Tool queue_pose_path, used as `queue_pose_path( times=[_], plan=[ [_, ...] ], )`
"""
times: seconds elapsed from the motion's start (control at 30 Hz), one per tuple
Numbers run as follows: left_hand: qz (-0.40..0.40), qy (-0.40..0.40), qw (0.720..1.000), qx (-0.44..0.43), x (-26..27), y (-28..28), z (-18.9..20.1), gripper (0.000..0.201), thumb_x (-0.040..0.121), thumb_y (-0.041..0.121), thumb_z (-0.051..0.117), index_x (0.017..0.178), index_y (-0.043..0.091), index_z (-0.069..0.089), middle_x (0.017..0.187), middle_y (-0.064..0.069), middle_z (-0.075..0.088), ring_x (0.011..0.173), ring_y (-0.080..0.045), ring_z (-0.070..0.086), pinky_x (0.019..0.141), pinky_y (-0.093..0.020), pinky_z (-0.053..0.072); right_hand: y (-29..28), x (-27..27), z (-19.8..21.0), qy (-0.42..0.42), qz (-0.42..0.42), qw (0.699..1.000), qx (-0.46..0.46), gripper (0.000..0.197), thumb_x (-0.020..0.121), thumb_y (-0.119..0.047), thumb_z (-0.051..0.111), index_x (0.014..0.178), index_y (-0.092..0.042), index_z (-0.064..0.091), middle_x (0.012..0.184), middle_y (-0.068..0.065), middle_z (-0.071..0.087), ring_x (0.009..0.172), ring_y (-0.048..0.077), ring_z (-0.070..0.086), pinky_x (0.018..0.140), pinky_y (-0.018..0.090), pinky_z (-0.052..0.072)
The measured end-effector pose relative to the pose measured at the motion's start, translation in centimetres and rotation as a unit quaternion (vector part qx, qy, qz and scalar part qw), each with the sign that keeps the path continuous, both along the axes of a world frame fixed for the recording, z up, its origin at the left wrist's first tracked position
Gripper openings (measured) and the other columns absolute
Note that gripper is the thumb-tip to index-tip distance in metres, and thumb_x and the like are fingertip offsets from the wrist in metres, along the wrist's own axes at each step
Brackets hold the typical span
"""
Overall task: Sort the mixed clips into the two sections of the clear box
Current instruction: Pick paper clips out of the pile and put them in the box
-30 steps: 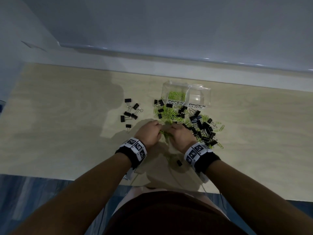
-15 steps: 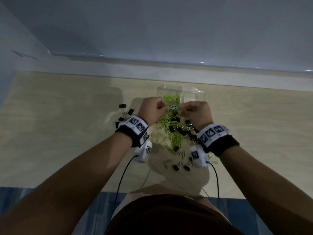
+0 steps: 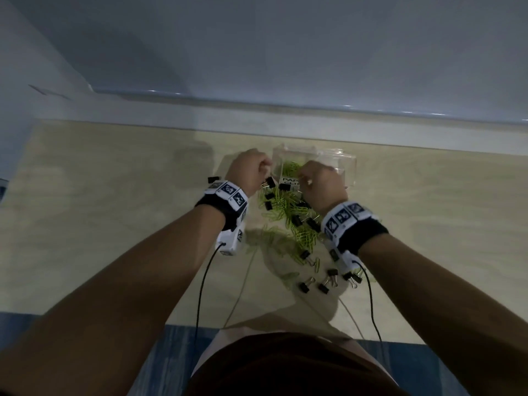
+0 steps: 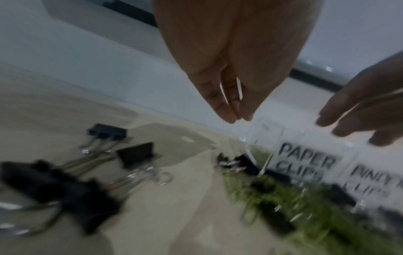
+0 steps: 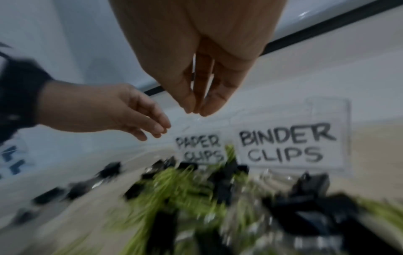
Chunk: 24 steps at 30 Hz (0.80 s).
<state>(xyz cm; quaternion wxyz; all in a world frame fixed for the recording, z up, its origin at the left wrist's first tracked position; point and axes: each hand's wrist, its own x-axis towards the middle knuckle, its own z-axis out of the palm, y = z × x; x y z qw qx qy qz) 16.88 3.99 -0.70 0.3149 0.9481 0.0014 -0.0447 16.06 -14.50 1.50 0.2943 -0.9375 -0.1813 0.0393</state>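
Note:
The clear box (image 3: 344, 167) stands at the far side of the table, labelled PAPER CLIPS (image 5: 199, 150) on its left section and BINDER CLIPS (image 5: 285, 143) on its right. Green paper clips (image 3: 290, 167) lie in the left section. My left hand (image 3: 265, 167) and right hand (image 3: 305, 174) hover close together over that section's front edge. Each hand's fingers point down with the tips meeting (image 4: 237, 119) (image 5: 196, 112), and no clip shows between them. A mixed pile (image 3: 288, 212) of green paper clips and black binder clips lies in front of the box.
A few black binder clips (image 4: 135, 153) lie apart, left of the box. More loose binder clips (image 3: 323, 281) sit near the table's front edge under my right wrist. Cables hang from both wrists. A pale wall ledge runs behind the box.
Both hands rose from the pile near me and moved forward to the box. The fists of half a second ago now point fingertips down over the paper clip section.

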Motion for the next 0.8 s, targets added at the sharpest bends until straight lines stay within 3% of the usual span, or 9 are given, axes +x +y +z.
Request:
queue_pose_path(
  times=[0.13,0.23,0.33,0.47,0.57,0.63,0.73,0.8],
  plan=[
    [-0.125,0.051,0.988,0.079,-0.9,-0.2,-2.3,0.031,0.084,0.005,0.058,0.112,0.014,0.066,0.117,-0.007,0.058,0.108,-0.026,0.050,0.095,-0.033,0.042,2.2,-2.8,-2.3,0.047,0.135,0.987,-0.080,0.020,0.083,-0.006,0.056,0.098,-0.009,0.069,0.099,0.009,0.065,0.089,0.029,0.059,0.074,0.040,0.054],
    [-0.161,0.058,0.978,0.120,-1.3,-0.6,-2.8,0.027,0.086,0.013,0.057,0.110,0.016,0.066,0.117,-0.004,0.056,0.109,-0.026,0.045,0.097,-0.036,0.040,4.1,-3.3,-3.5,0.068,0.156,0.976,-0.136,0.025,0.088,-0.018,0.055,0.110,-0.011,0.064,0.114,0.009,0.059,0.103,0.028,0.051,0.082,0.041,0.050],
    [-0.139,0.047,0.983,0.114,-1.3,-0.2,-2.8,0.022,0.083,0.012,0.059,0.104,0.014,0.068,0.109,-0.006,0.058,0.104,-0.026,0.051,0.090,-0.032,0.041,4.4,-3.2,-3.9,0.072,0.150,0.973,-0.162,0.031,0.093,-0.020,0.046,0.118,-0.009,0.060,0.120,0.011,0.055,0.110,0.030,0.046,0.085,0.045,0.048],
    [-0.082,0.038,0.994,0.060,-2.2,1.0,-3.2,0.013,0.087,0.009,0.059,0.099,0.008,0.062,0.105,-0.009,0.057,0.096,-0.025,0.056,0.083,-0.031,0.042,3.5,-4.4,-4.0,0.015,0.160,0.978,-0.131,0.032,0.086,-0.012,0.040,0.103,0.002,0.064,0.099,0.018,0.062,0.091,0.035,0.055,0.070,0.044,0.054],
    [-0.021,0.005,1.000,-0.005,-3.4,2.5,-3.4,0.010,0.086,0.010,0.059,0.096,0.007,0.057,0.100,-0.010,0.058,0.091,-0.025,0.056,0.080,-0.036,0.048,2.5,-5.4,-4.1,0.006,0.137,0.983,-0.119,0.017,0.078,0.001,0.061,0.095,0.000,0.066,0.090,0.015,0.062,0.085,0.035,0.057,0.063,0.042,0.055],
    [0.031,-0.029,0.999,-0.034,-4.1,3.8,-3.4,0.009,0.086,0.008,0.058,0.094,0.007,0.057,0.097,-0.011,0.059,0.088,-0.025,0.057,0.077,-0.036,0.049,1.9,-5.7,-4.2,0.029,0.122,0.986,-0.106,0.019,0.073,0.006,0.068,0.091,-0.001,0.067,0.093,0.014,0.063,0.088,0.034,0.056,0.064,0.039,0.054],
    [0.063,-0.033,0.997,0.032,-5.0,5.6,-3.7,0.013,0.085,0.008,0.055,0.098,0.009,0.058,0.102,-0.011,0.059,0.098,-0.029,0.052,0.082,-0.040,0.047,1.0,-5.9,-4.1,0.076,0.104,0.987,-0.096,0.008,0.081,-0.001,0.061,0.087,-0.004,0.066,0.096,0.010,0.061,0.094,0.029,0.051,0.068,0.036,0.049],
    [0.035,-0.032,0.995,0.093,-5.1,5.9,-3.7,0.020,0.083,0.011,0.056,0.102,0.009,0.060,0.108,-0.011,0.057,0.104,-0.033,0.048,0.086,-0.044,0.046,0.9,-5.9,-4.1,0.094,0.084,0.988,-0.094,0.005,0.082,-0.007,0.059,0.084,-0.005,0.064,0.094,0.008,0.060,0.095,0.029,0.051,0.070,0.036,0.048]
  ],
)
